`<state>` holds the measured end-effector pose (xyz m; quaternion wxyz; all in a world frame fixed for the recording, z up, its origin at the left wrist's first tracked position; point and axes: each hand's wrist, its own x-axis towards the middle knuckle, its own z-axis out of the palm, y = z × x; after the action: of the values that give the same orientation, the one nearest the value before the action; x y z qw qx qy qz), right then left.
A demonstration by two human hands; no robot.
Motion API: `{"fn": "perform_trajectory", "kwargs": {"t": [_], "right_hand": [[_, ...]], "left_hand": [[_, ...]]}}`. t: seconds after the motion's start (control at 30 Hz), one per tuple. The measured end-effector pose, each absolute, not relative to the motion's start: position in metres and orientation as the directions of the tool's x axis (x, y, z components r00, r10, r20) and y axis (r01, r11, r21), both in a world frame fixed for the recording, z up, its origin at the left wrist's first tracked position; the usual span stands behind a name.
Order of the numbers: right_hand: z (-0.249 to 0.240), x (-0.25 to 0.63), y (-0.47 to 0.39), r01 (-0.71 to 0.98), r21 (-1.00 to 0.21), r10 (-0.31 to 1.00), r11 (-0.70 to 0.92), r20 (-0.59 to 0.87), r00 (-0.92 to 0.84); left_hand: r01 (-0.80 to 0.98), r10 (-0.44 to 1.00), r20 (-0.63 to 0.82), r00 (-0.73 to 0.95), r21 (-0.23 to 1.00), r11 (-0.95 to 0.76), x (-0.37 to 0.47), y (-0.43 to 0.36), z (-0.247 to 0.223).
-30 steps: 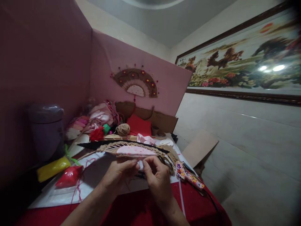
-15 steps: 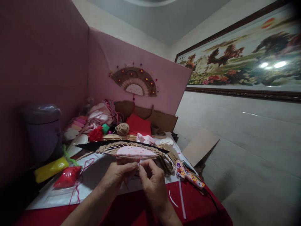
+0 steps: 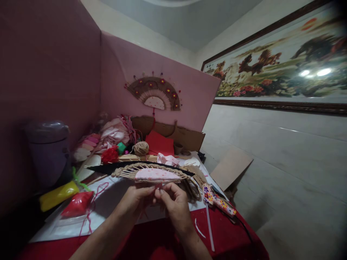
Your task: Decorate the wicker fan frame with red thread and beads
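Observation:
A half-round fan of thin sticks (image 3: 122, 173) woven with twine, with a dotted pink cloth patch (image 3: 157, 174) at its base and a black strip (image 3: 107, 168) along its far edge, lies tilted in front of me. Just below the patch, at the fan's lower edge, my left hand (image 3: 137, 200) is closed with thumb and finger pinched. My right hand (image 3: 175, 204) pinches close beside it, fingertips nearly meeting the left ones. Something small and reddish shows between the fingertips; its kind is hidden. Faint pinkish strands hang below the hands.
A flowered glue gun (image 3: 218, 201) and scissors (image 3: 193, 189) lie right. Red clay in a bag (image 3: 78, 204), a yellow packet (image 3: 58, 192) and a purple canister (image 3: 50, 155) are left. Behind stand a twine ball (image 3: 141, 148) and red paper (image 3: 159, 143). A finished fan (image 3: 154, 92) hangs on the pink board.
Both hands stay at the fan's lower edge. The right fingertips have shifted slightly left and curled closer to the left ones. The fan has barely moved.

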<state>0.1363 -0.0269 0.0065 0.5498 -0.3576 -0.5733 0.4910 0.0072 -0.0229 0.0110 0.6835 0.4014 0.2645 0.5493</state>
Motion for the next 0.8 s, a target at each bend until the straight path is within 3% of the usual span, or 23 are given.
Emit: {"fn": "perform_trajectory", "kwargs": {"t": [0.23,0.57,0.8], "right_hand": [[0.007,0.136,-0.031,-0.054,-0.948,0.94,0.313,0.317,-0.126],[0.009,0.138,-0.042,0.297,-0.81,0.862,0.506,0.49,-0.133],[0.003,0.143,-0.043,0.504,-0.714,0.862,0.485,0.489,-0.138]], "left_hand": [[-0.524,0.971,0.045,0.233,0.847,0.087,0.008,-0.027,0.018],[-0.491,0.987,0.018,0.161,0.869,0.064,0.008,-0.03,0.018],[-0.486,0.991,0.057,0.12,0.874,0.009,0.01,-0.026,0.017]]}}
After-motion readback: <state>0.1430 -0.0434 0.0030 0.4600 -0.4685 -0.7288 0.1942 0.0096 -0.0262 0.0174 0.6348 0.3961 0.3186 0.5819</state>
